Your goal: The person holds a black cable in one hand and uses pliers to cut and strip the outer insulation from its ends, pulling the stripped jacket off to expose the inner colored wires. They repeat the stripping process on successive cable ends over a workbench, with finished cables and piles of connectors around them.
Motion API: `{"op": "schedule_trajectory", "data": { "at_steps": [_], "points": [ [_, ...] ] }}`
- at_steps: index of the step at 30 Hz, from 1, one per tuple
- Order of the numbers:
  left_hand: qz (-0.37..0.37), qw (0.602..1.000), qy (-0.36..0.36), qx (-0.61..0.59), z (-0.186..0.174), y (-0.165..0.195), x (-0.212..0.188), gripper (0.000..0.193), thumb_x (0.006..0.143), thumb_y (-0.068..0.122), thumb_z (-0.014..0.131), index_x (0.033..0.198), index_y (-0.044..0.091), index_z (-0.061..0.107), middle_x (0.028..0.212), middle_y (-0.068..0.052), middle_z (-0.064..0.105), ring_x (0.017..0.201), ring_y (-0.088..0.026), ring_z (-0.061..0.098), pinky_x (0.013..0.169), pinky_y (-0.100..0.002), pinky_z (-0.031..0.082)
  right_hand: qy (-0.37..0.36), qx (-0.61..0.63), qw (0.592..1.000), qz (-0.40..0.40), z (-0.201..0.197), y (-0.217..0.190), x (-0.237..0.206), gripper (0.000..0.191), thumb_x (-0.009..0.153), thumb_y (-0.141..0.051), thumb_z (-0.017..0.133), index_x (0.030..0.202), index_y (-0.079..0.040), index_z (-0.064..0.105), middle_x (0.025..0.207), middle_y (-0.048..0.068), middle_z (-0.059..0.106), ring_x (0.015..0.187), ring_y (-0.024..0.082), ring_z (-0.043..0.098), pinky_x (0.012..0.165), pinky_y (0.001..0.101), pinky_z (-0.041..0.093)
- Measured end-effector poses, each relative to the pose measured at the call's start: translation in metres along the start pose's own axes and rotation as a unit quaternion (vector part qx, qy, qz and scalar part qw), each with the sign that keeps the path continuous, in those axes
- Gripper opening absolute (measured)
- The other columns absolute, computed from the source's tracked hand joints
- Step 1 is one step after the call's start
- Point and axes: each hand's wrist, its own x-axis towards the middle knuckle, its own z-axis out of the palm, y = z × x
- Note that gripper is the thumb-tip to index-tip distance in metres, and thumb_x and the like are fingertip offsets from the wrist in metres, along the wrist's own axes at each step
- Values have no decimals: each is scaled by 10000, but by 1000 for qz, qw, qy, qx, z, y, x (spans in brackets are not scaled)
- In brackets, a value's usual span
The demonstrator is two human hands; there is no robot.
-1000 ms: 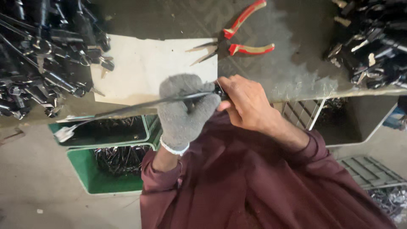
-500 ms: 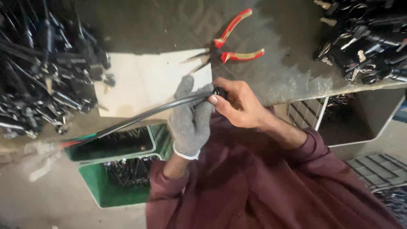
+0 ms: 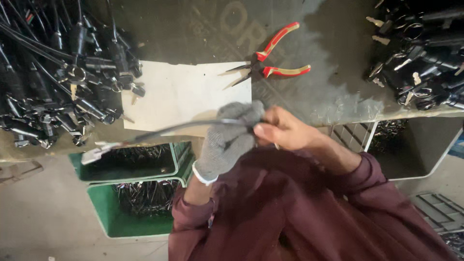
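We look down on a dark, worn workbench (image 3: 193,29) that fills the upper half of the view, and at its 6 o'clock edge our maroon sleeves (image 3: 299,212) come up toward the middle. At 9 to 10 o'clock on the bench lies a big heap of black cable assemblies (image 3: 58,77) with plugs and connectors, and a second, smaller heap of black parts with metal keys and rings (image 3: 420,58) sits at 2 o'clock. Below the bench edge, at 7 o'clock, stand two green bins (image 3: 140,212) holding dark wire parts. A white sheet (image 3: 183,94) lies flat on the bench just above our hands, toward 11 o'clock from them. Our left hand (image 3: 227,140), in a grey knit glove, is curled shut around a long dark cable (image 3: 183,128), and our bare right hand (image 3: 285,130) presses against it at 3 o'clock, thumb and fingers pinched on the cable's near end. The cable runs out from the glove toward 9 o'clock, over the bench edge and the bins, ending in a pale flat metal tip (image 3: 96,153). Red-handled needle-nose pliers (image 3: 270,60) lie on the bench at 12 to 1 o'clock, well apart from both hands, their jaws partly open and touching the sheet's corner.
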Motion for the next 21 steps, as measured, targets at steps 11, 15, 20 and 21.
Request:
{"op": "schedule_trajectory", "data": {
  "at_steps": [11,15,20,21],
  "points": [
    [1,951,59,-305,22,-19,1,95,923,135,727,931,48,690,992,-32,701,1105,-204,572,976,-363,493,-47,246,966,-65,23,37,-6,375,1072,-351,636,1218,-12,568,1046,9,570,935,95,506,819,270,449],
    [-175,937,121,-278,24,-24,-3,136,1019,116,710,989,-15,690,903,-40,602,856,-155,514,788,-339,451,213,98,968,-89,39,24,9,386,1098,-384,547,1282,-45,532,1036,-28,531,889,57,476,787,230,432],
    [-81,978,166,-94,20,-21,-2,445,1025,178,632,1382,-35,474,1154,-74,587,988,-124,528,836,-268,451,193,-8,970,-149,44,-16,17,619,1047,-572,557,1390,-109,330,903,-75,555,902,49,552,878,209,474],
    [-18,981,192,0,18,-19,-2,482,1025,178,649,1368,-73,422,1220,-111,574,1089,-144,556,920,-281,474,196,-199,943,-182,38,-29,17,654,1015,-580,597,1379,-74,401,983,-1,579,939,139,564,886,283,475]
  ]
}}
